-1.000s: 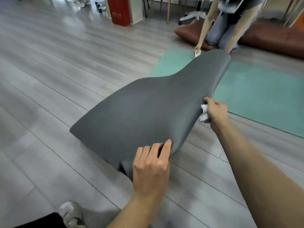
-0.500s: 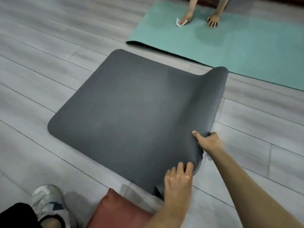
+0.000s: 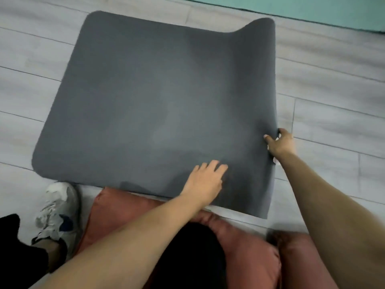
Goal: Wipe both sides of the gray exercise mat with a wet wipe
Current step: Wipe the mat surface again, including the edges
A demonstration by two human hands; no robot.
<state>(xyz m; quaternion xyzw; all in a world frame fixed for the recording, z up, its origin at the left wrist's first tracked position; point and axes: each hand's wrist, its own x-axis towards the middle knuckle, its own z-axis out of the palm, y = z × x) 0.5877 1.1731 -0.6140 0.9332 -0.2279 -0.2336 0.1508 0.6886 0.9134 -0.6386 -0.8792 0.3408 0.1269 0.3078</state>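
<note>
Nearest, a rust-red cushion (image 3: 250, 253) lies under the person's dark-clad knee, with a worn white sneaker (image 3: 57, 211) to its left on the pale plank floor (image 3: 333, 122). Just beyond the cushion, the gray exercise mat (image 3: 156, 101) lies spread on the floor, its near edge touching the cushion. The left hand (image 3: 205, 180) rests flat on the mat's near part, fingers straight and slightly spread. Farther right, the right hand (image 3: 280, 142) pinches the mat's right edge, thumb on top and fingers curled beneath; a sliver of white, likely the wet wipe (image 3: 277, 139), shows by the fingers. The mat's far right corner curls upward. At the far edge lies a teal mat (image 3: 312, 9).
</note>
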